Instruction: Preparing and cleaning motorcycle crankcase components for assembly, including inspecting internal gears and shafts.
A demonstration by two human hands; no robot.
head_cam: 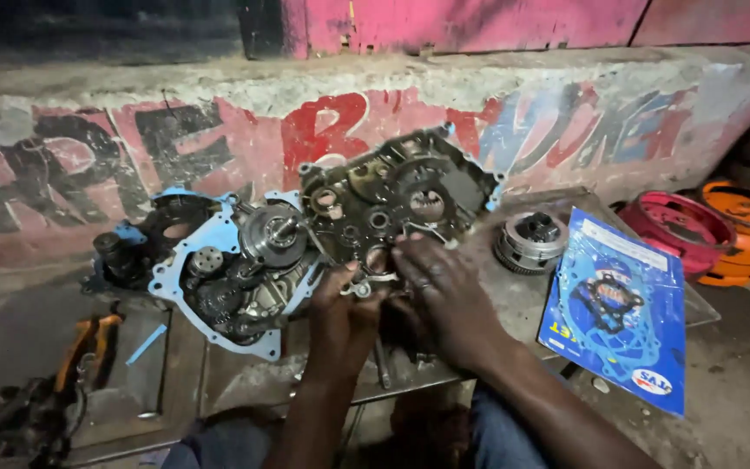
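Grey oily metal is filling the middle of my view: I am propping up a dark cast engine case half [397,195], tilted on edge with its inner face toward me, and its bottom edge is disappearing behind my hands. Much is hard to read. The lower rim of the case and whatever sits under my palms are being covered, my knees are being cut off at six o'clock, and the clutter at eight o'clock is sinking into shadow, so I cannot say what the dark lump there is.

My left hand [346,300] is gripping the case's lower edge at about six o'clock of it, fingers curled and pressed together; I cannot tell whether something small is pinched in them. My right hand [440,282] is lying just beside it, fingers [411,252] slightly spread and resting on the case face near a small pale metal piece.

At nine o'clock of the case, the other engine half with a pale blue gasket [236,269] is lying flat on the dusty metal table [245,378], touching the upright half. At three o'clock a round ribbed clutch drum [529,241] is sitting near, and a blue flat gasket packet [618,304] is lying beyond it.
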